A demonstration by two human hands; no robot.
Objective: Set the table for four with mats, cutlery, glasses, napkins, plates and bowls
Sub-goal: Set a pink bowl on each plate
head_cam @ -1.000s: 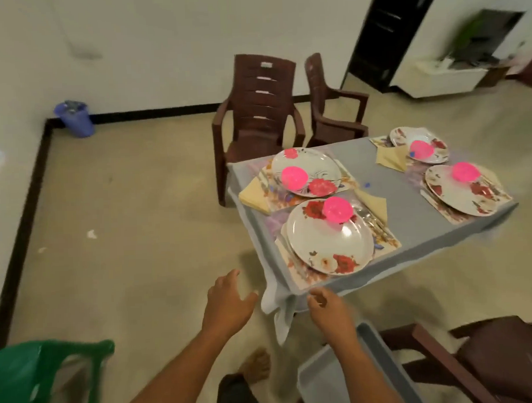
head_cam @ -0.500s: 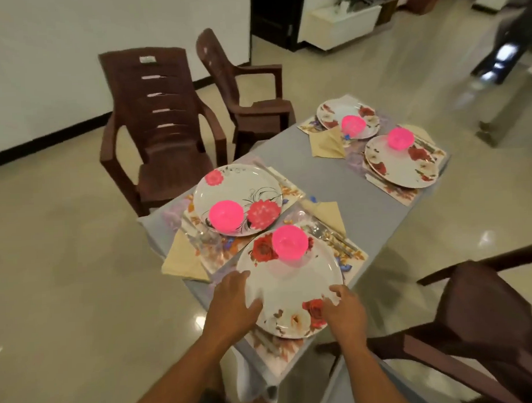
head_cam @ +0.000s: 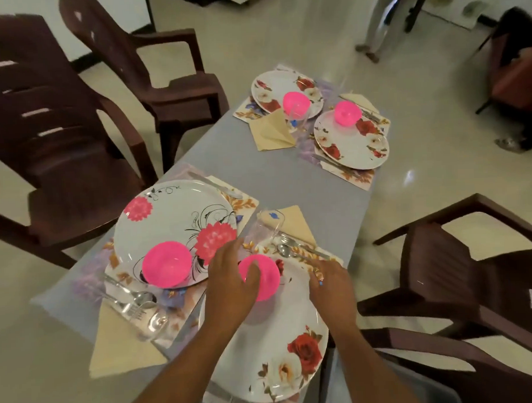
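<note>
Now the near bowl (head_cam: 263, 279) is touched by the spread left hand (head_cam: 231, 282), moved up from the plate (head_cam: 282, 351) rim; the right hand (head_cam: 331, 285), fingers loosely extended, is hovering beside the cutlery (head_cam: 293, 250). Open grey surface (head_cam: 276, 183) is left mid-table; the plate overhangs the near edge.

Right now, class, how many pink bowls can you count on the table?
4. One on the near-left plate, one under the left hand on the nearest plate, and two on the far plates. None looks hidden.
</note>
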